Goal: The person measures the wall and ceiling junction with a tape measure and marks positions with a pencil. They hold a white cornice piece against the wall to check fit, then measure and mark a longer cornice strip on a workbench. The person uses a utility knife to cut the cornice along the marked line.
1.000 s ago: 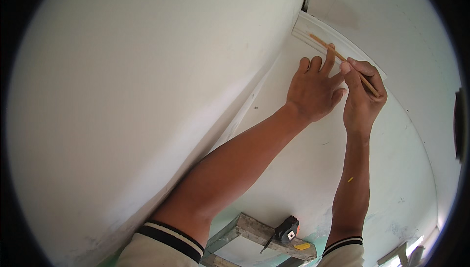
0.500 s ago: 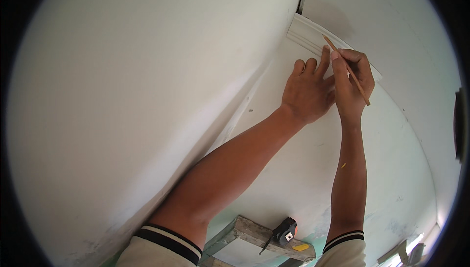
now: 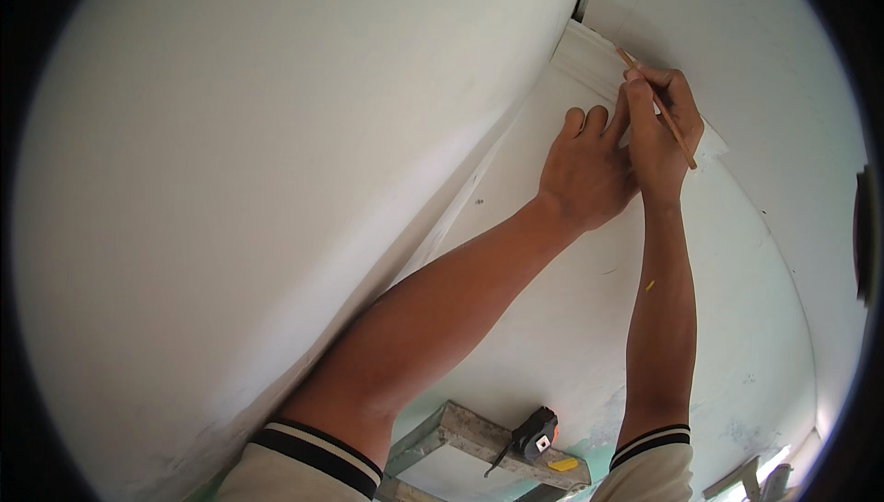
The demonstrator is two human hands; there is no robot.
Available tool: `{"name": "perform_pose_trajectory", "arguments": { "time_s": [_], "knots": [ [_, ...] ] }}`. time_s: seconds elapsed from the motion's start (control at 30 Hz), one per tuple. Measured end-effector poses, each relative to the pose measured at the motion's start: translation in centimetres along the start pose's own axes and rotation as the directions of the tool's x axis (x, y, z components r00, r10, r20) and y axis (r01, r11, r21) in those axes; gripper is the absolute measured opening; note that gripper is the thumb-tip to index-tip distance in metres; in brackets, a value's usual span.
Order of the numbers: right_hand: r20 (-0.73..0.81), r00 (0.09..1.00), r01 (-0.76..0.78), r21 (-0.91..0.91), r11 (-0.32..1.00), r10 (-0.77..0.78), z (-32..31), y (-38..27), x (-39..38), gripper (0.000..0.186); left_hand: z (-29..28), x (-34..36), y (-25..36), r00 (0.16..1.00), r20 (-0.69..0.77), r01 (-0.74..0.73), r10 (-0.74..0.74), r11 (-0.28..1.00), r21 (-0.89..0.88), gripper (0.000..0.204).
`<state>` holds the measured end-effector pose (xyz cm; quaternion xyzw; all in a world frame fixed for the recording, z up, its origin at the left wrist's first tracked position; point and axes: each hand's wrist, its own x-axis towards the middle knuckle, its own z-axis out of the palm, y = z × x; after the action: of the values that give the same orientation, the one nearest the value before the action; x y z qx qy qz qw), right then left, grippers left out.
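Toward the upper right of the frame, the pencil [image 3: 676, 136] is pinched in the right hand [image 3: 658, 154], its tip now shifted from over the face of the white moulding [image 3: 586, 56] to its upper edge, so the border with the ceiling panel [image 3: 746, 69] is apparently being addressed. Along the moulding's lower side, the left hand [image 3: 587, 172] is spread, its index fingertip hidden, with nothing seen grasped.

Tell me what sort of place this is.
Likely a room under renovation: a pale moulding strip, a pencil held at its edge, and a tape measure on a stained, ladder-like frame.
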<state>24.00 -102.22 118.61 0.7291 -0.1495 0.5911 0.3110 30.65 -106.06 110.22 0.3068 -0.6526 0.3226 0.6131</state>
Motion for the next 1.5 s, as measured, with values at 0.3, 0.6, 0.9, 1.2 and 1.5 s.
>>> {"name": "perform_pose_trajectory", "arguments": {
  "time_s": [0.3,0.6,0.9,1.2,1.5],
  "knots": [
    [-0.017,0.999,-0.040,0.012,0.999,0.040,0.3,0.5,-0.2,0.013,1.6,0.0,-0.1,0.956,-0.292,-0.047,0.021,0.996,-0.081,0.020],
    [-0.026,1.000,-0.011,0.003,1.000,0.011,0.5,0.4,-0.1,0.013,1.3,0.0,-0.3,0.956,-0.293,-0.044,0.013,0.994,-0.100,0.021],
    [-0.019,0.999,-0.034,-0.002,0.999,0.034,0.4,0.6,-0.1,0.013,1.2,0.0,-0.1,0.972,-0.234,-0.036,0.020,0.998,-0.061,0.021],
    [-0.023,1.000,-0.010,0.007,1.000,0.010,0.4,0.4,0.0,0.013,1.1,0.0,-0.2,0.956,-0.294,-0.047,0.016,0.994,-0.099,0.019],
    [-0.018,0.999,-0.038,-0.019,0.999,0.037,0.3,0.1,0.0,0.013,1.2,0.0,-0.1,0.953,-0.302,-0.053,0.018,0.993,-0.109,0.020]
  ]
}}
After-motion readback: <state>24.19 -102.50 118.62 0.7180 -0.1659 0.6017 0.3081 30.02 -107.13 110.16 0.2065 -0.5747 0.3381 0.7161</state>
